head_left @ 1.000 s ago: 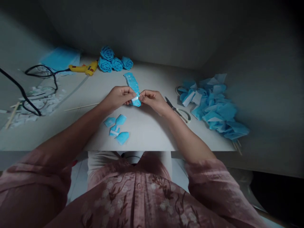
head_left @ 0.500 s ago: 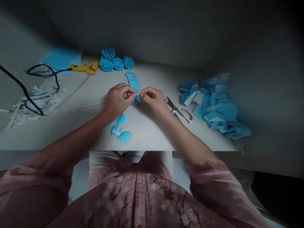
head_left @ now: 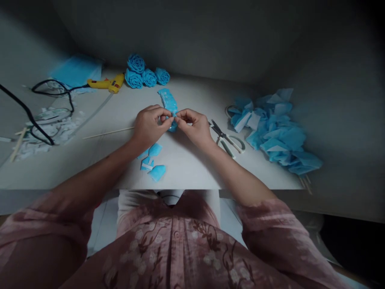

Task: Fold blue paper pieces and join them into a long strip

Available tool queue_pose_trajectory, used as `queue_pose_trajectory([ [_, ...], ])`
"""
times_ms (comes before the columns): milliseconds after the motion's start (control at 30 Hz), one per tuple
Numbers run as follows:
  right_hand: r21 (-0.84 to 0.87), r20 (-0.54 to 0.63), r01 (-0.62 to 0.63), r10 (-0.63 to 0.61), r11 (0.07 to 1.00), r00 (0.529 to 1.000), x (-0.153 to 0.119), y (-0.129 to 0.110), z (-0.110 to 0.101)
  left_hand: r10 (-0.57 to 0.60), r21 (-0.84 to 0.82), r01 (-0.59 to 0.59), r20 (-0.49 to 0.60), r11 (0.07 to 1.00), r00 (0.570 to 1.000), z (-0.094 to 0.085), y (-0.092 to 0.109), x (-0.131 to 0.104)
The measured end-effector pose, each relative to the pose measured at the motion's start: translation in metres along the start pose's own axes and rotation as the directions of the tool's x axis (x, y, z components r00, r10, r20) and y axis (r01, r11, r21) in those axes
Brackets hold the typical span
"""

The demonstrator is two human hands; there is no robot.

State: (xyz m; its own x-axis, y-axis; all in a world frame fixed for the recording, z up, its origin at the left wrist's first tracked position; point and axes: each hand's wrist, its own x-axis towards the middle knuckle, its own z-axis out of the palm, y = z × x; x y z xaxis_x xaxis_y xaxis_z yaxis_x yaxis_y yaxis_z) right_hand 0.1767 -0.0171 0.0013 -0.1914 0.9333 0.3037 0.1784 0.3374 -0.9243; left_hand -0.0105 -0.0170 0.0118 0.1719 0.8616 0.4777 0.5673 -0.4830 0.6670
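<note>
- Head view: both hands at work near the middle of the pale tabletop [head_left: 192,170], fingertips almost meeting.
- Left hand [head_left: 148,125]: thumb and forefinger drawn together in a narrow pinch on a small blue piece [head_left: 174,114]; other fingers curled in.
- Right hand [head_left: 195,127]: same tight pinch, on the opposite side of that piece.
- The piece sits between the two sets of fingertips, mostly covered by them; its full outline cannot be made out.
- Pleated blue strip [head_left: 167,100]: directly behind and under the pinch, running away toward the far edge, its near end showing below the fingertips. Whether the piece is joined to it, cannot tell.
- Blue cut pieces [head_left: 157,173]: four visible, lying nearer the body, by the left wrist, one partly hidden by the arm.
- Thin stick [head_left: 108,133]: flat, its right end passing out of sight at the left hand.
- Scissors [head_left: 224,135]: just beside the right wrist, blades slightly parted.
- Far side: four blue rosettes [head_left: 149,78], with a yellow glue gun [head_left: 114,84] close on their left.
- Far right: loose heap of blue sheets [head_left: 278,138], well apart from the hands.
</note>
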Motion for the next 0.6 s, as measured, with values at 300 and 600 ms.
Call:
queue_pose_trajectory([
  [300,-0.031,-0.012,0.015,-0.015,0.999,1.0,0.0,0.006,0.001,0.002,-0.009,-0.002,-0.031,1.0,1.0,0.005,-0.008,-0.001],
  [600,-0.063,-0.004,0.055,-0.055,0.996,0.998,0.001,0.008,0.001,0.055,-0.014,-0.055,-0.061,0.998,0.997,0.009,-0.015,-0.002],
])
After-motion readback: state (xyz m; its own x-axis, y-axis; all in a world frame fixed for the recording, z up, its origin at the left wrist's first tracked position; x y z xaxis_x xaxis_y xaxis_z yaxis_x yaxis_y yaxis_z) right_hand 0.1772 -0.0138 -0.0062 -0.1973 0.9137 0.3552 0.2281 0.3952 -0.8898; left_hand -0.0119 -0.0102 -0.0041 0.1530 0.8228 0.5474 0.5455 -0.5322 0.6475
